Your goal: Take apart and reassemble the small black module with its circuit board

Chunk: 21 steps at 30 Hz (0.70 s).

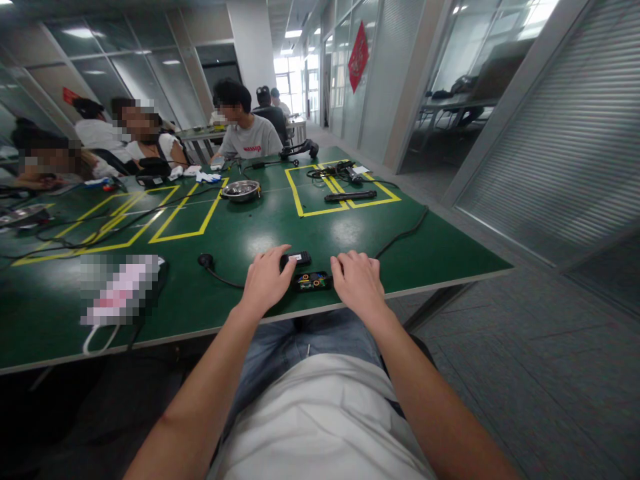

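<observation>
My left hand [265, 281] rests at the table's near edge, thumb and fingers spread apart around the left end of a black plastic cover [300, 257] with a white label. Whether the fingertips touch it is hard to tell. Just in front of the cover lies an opened black power adapter [313, 281], its circuit board and copper-coloured coils exposed. My right hand [359, 280] lies beside the adapter's right end, fingers loosely bent and apart, nothing visible in them. A black plug [205, 261] on a cord [224, 280] lies left of my left hand.
The green table [430, 260] carries a metal bowl [241, 191], a black rod-shaped tool [350, 196] and tangled cables [325, 173] inside yellow tape outlines. Another cable [407, 230] runs along the right. A blurred pinkish item [123, 290] lies at left. Several people sit beyond.
</observation>
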Each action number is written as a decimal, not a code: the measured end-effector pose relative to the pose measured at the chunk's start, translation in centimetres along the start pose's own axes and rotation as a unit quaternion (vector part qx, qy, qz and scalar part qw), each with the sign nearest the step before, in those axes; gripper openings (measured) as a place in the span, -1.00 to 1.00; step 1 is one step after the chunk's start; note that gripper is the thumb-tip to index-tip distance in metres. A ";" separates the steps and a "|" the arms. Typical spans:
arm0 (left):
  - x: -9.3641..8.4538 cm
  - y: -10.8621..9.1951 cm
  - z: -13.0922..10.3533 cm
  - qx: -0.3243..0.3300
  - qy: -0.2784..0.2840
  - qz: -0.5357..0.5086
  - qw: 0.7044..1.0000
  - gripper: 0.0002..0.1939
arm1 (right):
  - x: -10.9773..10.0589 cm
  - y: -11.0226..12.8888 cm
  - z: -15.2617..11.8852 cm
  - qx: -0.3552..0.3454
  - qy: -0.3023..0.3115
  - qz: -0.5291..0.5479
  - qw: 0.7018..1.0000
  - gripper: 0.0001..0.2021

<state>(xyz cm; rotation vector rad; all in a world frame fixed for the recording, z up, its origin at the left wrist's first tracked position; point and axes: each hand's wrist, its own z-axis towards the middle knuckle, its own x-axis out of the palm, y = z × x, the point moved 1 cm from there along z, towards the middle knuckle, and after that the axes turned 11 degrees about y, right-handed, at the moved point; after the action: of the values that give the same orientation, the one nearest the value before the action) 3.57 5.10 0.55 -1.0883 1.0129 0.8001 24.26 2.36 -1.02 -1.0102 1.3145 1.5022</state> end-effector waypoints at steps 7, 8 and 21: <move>-1.3 0.1 1.3 0.122 0.058 -0.056 0.989 -0.63 | -0.1 -0.1 -0.1 0.000 0.014 0.005 1.000 -0.62; -1.6 -0.2 0.9 0.144 0.048 -0.071 0.986 -0.62 | -0.1 -0.1 0.0 0.000 0.013 0.005 1.000 -0.64; -0.9 -0.9 -0.9 0.216 0.131 -0.070 0.965 -0.62 | 0.0 -0.1 0.3 -0.001 0.027 -0.009 1.000 -0.62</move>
<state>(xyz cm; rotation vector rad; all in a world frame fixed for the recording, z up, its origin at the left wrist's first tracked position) 3.86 3.93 1.58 -0.8845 1.2479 0.2999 24.31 2.65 -1.02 -1.0685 1.3385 1.4712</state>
